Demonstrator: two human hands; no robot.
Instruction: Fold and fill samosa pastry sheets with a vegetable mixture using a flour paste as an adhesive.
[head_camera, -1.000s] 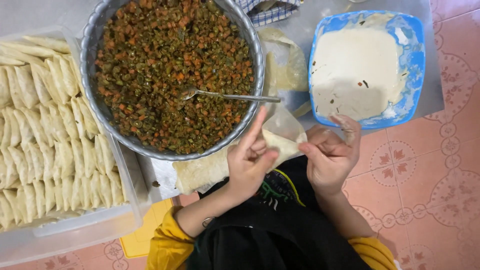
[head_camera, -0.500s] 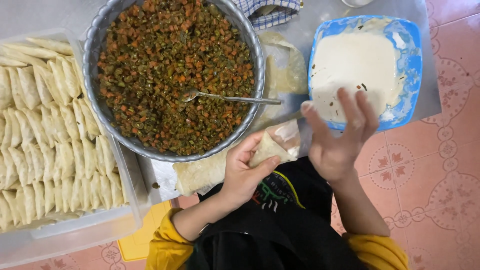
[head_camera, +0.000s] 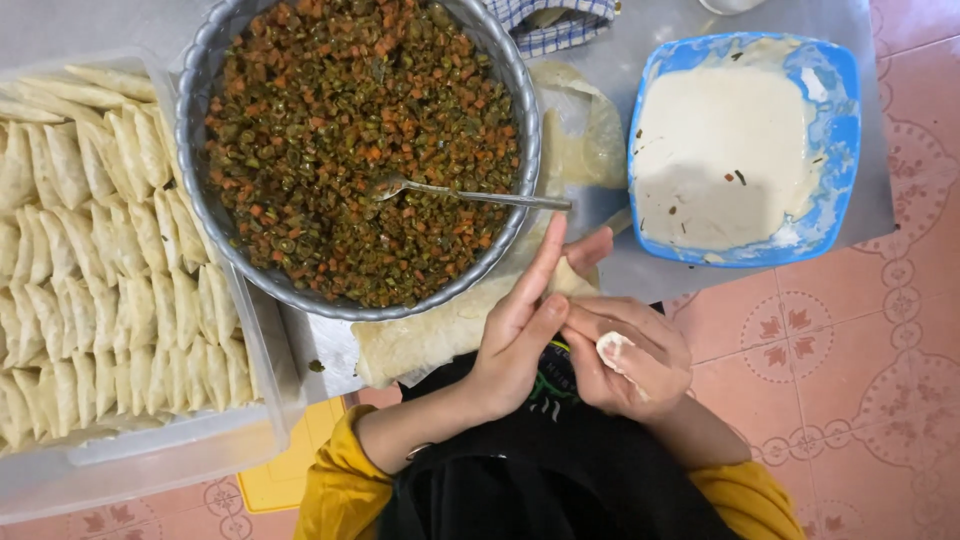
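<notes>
My left hand (head_camera: 515, 335) and my right hand (head_camera: 628, 355) meet in front of my chest, both closed around a folded pastry piece (head_camera: 575, 285) that shows only a little between the fingers. A dab of white paste (head_camera: 612, 349) sits on a right fingertip. Just beyond the hands lies a stack of thin pastry sheets (head_camera: 430, 335). Above it stands a large metal bowl (head_camera: 215, 230) of chopped green and orange filling (head_camera: 350, 140) with a spoon (head_camera: 470, 194) resting in it.
A blue square bowl (head_camera: 845, 130) of white paste stands at the right. A clear plastic tray (head_camera: 180, 455) full of several folded pastries (head_camera: 100, 290) lies at the left. A checked cloth (head_camera: 560, 25) is at the top. Pink patterned floor tiles (head_camera: 860, 380) show lower right.
My right hand, raised with spread fingers near the blue bowl half a second ago, has come back down onto the pastry. Both hands now press together on it.
</notes>
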